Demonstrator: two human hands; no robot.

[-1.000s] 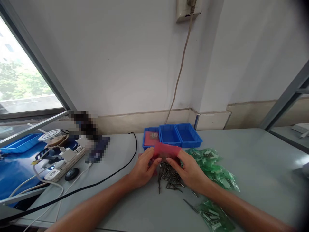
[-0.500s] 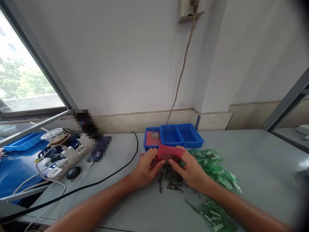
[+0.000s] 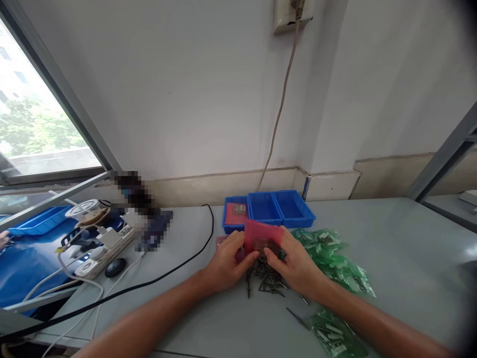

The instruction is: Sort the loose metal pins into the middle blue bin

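A pink plastic bag [image 3: 263,234] is pinched between my two hands, standing upright above the table. My left hand [image 3: 230,259] grips its left edge with thumb and fingers. The right edge is held by my right hand [image 3: 296,257], its thumb on the near face. Something small and dark shows faintly through the lower part of the bag. Below and partly behind my fingers lies a pile of metal pop rivets [image 3: 266,278]. Another pink bag [image 3: 220,241] lies by my left hand, mostly covered.
Blue bins [image 3: 264,209] stand behind my hands; the left one holds a pink bag [image 3: 235,213]. Green bags of metal parts [image 3: 345,266] lie to the right, another green bag [image 3: 333,333] nearer me. A black cable [image 3: 149,282], power strip [image 3: 108,251] and black round object [image 3: 115,267] are left.
The pink bag has tipped more upright, so more of its near face shows. Both hands keep their hold. The view has shifted slightly.
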